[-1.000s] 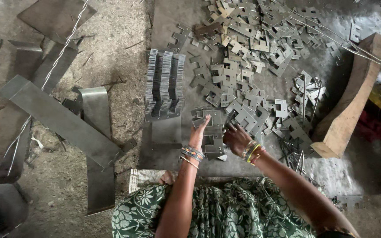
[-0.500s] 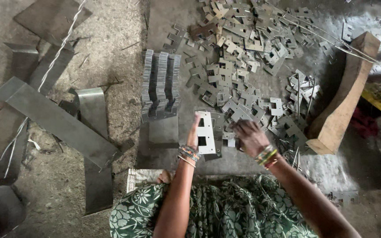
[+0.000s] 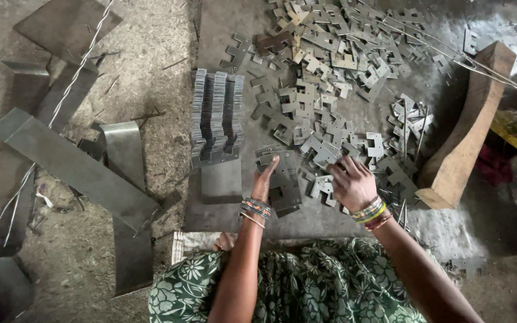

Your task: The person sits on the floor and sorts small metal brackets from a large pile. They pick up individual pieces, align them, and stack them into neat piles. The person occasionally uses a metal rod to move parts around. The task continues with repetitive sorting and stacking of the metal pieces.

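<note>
My left hand [image 3: 265, 179] stands edge-on against a small pile of flat stamped metal plates [image 3: 283, 182] lying on the grey floor sheet [image 3: 222, 24], steadying it. My right hand [image 3: 349, 182] rests palm down on the loose plates just right of that pile, fingers curled over one piece. Both wrists wear coloured bangles. A neat upright row of stacked plates [image 3: 215, 116] stands to the left of my left hand. A wide scatter of loose plates [image 3: 330, 72] spreads above and to the right.
A curved wooden block [image 3: 468, 128] lies at the right with thin wires across it. Long bent metal strips [image 3: 73, 164] and sheet offcuts lie on the dirt floor at the left. My green patterned clothing [image 3: 282, 284] fills the bottom.
My right hand has moved from the lower right back up onto the loose plates. The light plate by my left hand now lies on the small pile.
</note>
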{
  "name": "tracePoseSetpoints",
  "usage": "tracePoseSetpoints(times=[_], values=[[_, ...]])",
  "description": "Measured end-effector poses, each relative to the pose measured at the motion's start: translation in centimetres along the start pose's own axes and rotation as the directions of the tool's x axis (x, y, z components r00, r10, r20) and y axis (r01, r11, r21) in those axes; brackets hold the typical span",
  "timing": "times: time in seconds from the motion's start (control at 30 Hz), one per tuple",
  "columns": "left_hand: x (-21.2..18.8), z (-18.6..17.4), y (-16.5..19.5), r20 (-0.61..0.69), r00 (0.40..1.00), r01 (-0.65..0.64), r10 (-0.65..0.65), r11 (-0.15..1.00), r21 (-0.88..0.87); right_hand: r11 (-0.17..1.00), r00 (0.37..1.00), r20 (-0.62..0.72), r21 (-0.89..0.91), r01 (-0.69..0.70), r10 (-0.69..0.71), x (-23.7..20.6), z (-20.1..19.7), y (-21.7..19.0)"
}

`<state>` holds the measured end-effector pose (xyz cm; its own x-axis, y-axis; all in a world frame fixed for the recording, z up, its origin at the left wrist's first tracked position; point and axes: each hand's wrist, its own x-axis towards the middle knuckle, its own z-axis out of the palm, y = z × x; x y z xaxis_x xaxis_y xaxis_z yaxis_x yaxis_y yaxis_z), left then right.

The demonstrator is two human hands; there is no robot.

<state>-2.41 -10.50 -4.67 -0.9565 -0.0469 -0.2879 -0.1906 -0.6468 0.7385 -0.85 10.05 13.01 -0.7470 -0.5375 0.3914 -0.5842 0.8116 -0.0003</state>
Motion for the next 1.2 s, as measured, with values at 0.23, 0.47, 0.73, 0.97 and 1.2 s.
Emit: tracePoseSetpoints(times=[0.23, 0.47, 0.73, 0.97, 1.2], values=[[-0.3, 0.1, -0.1, 0.082, 0.993, 0.068, -0.084, 0.981, 0.179, 0.934, 0.879, 0.318, -0.084, -0.349, 0.357, 3.7, 2.7, 1.3], [-0.2, 0.2, -0.1, 0.082, 0.990, 0.107, -0.113, 0.992, 0.072, 0.771, 0.619, 0.530, -0.113, -0.627, 0.580, 6.1, 4.5, 2.2], [-0.4, 0.7, 0.4, -0.132, 0.939, 0.332, -0.317, 0.936, 0.116, 0.187, 0.799, 0.543, 0.783, -0.593, 0.260, 5.2, 2.8, 5.1], [-1.0, 0.3, 0.3, -0.063, 0.996, 0.066, -0.068, 0.997, -0.038, 0.519, 0.409, 0.432, -0.172, -0.837, 0.804, 2.2, 1.9, 2.9], [-1.4, 0.8, 1.4, -0.135, 0.974, 0.197, -0.180, 0.972, 0.129, 0.285, 0.377, 0.470, 0.258, -0.923, 0.798, 2.3, 3.6, 4.6]])
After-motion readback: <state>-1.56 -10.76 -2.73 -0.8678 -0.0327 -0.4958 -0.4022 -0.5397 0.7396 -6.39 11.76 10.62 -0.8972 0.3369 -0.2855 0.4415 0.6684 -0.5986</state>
